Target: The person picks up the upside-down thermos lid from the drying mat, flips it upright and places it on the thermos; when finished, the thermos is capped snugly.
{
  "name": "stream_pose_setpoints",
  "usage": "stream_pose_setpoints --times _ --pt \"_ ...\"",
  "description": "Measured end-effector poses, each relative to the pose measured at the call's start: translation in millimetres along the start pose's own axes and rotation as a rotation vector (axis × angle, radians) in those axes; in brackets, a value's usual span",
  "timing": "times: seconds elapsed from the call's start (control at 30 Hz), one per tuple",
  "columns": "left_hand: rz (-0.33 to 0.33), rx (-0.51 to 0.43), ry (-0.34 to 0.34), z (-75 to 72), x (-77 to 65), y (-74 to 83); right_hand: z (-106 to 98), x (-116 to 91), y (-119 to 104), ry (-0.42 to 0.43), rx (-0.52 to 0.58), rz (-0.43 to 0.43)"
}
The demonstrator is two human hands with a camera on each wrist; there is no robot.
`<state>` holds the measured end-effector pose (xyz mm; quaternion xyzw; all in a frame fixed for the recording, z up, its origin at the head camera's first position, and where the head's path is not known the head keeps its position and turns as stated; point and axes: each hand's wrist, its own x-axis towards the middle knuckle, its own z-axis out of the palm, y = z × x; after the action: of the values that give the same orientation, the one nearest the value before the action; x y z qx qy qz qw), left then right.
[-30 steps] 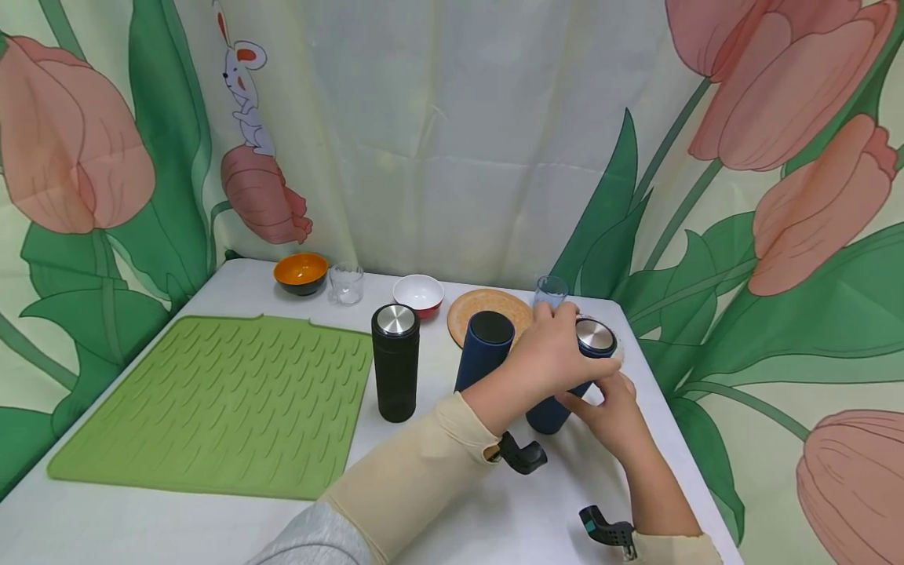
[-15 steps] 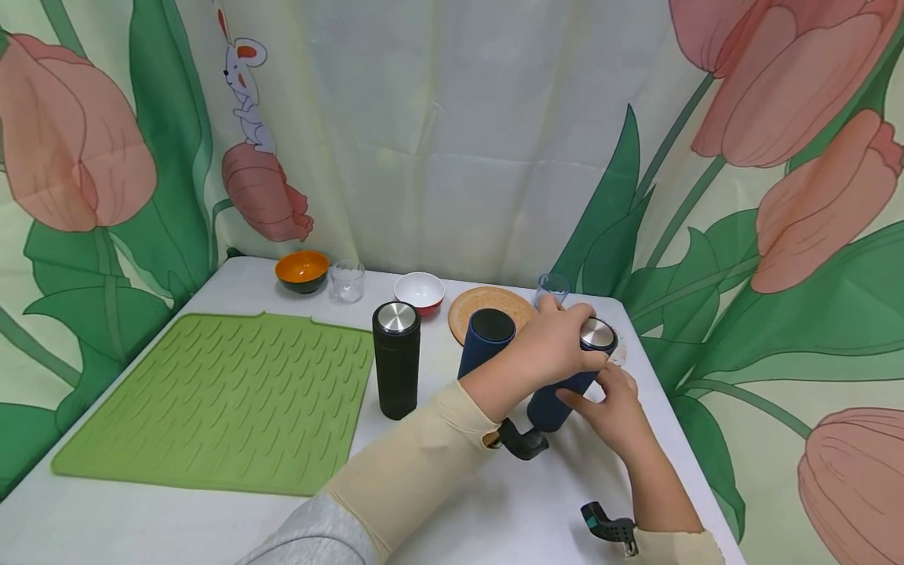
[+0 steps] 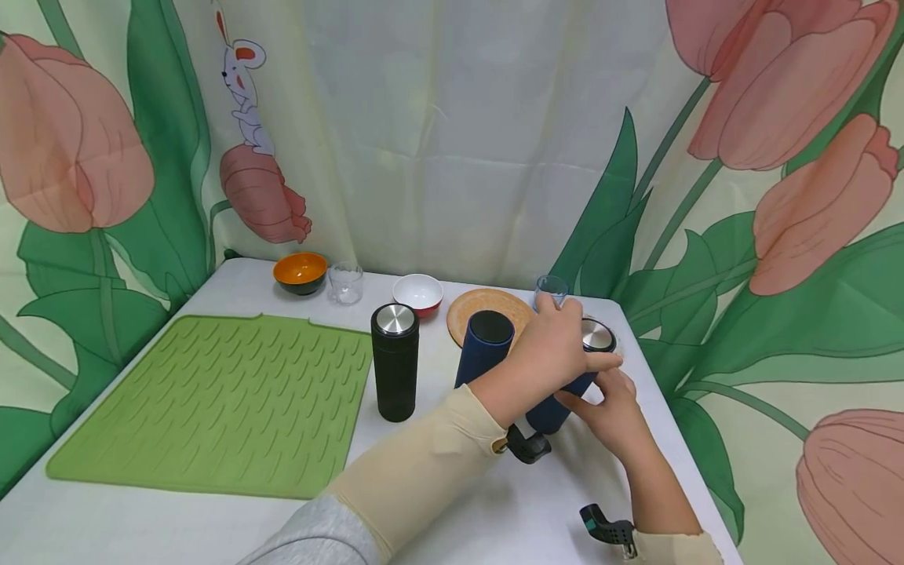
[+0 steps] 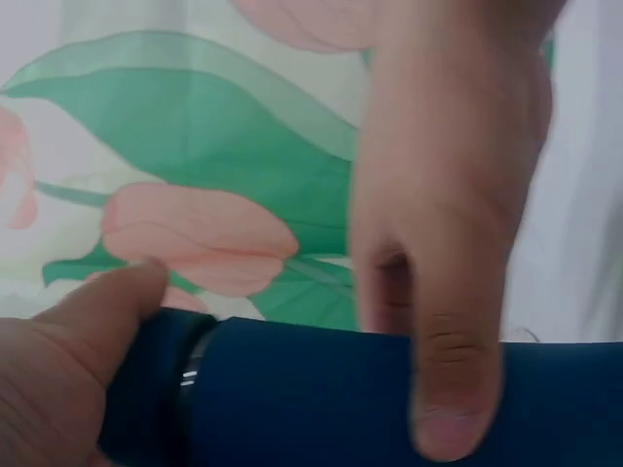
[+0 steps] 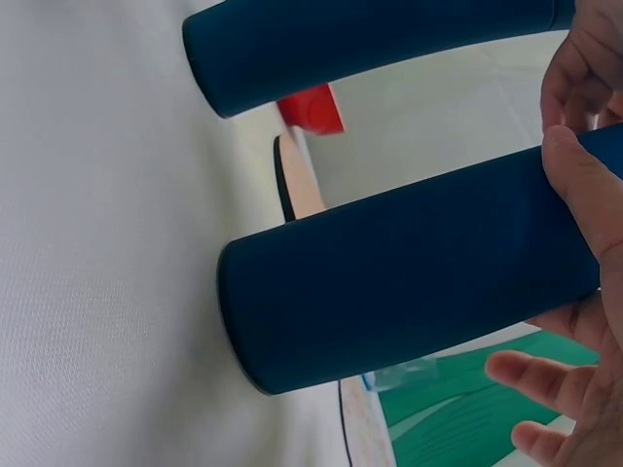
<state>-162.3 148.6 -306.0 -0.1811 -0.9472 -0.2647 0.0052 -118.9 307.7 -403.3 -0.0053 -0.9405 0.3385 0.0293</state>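
A dark blue thermos (image 3: 552, 408) with a steel-topped lid (image 3: 598, 335) stands on the right side of the table. My left hand (image 3: 554, 337) holds its lid from the left; in the left wrist view the thumb (image 4: 92, 326) lies along the lid, beside a thin shiny ring where lid and body meet. My right hand (image 3: 613, 408) grips the body just below, its thumb (image 4: 453, 389) pressed against the blue side. To the left of this thermos is a second blue thermos (image 3: 485, 349), partly hidden by my left forearm. Part of the lid is hidden by my fingers.
A black thermos (image 3: 395, 365) stands beside a green drying mat (image 3: 212, 404). Along the back are an orange bowl (image 3: 300, 271), a clear glass (image 3: 345, 283), a white and red bowl (image 3: 418, 294), a round wooden board (image 3: 461, 318) and a bluish glass (image 3: 551, 287).
My left hand has shifted slightly on the lid; its thumb, drawn in half a second ago, sticks out to the right again. The right hand stays on the body.
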Motion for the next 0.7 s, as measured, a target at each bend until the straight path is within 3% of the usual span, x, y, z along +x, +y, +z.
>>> stream_pose_setpoints --times 0.2,0.3,0.37,0.53,0.6,0.7 --pt "0.075 -0.046 -0.151 -16.3 2.0 -7.7 2 2 0 -0.016 0.019 0.01" --pt "0.079 -0.053 -0.17 -17.7 0.6 -7.0 2 1 1 -0.019 0.036 0.009" --pt "0.065 -0.02 -0.129 -12.8 -1.5 -4.7 2 0 2 -0.015 0.036 -0.001" --pt "0.073 0.331 0.1 5.4 -7.4 3.6 3 -1 3 0.006 0.027 -0.023" --pt "0.071 0.42 0.155 8.1 -8.1 5.7 2 -1 3 0.011 0.026 -0.02" --pt "0.071 0.359 0.123 2.9 -7.2 5.1 2 1 2 0.008 0.029 -0.017"
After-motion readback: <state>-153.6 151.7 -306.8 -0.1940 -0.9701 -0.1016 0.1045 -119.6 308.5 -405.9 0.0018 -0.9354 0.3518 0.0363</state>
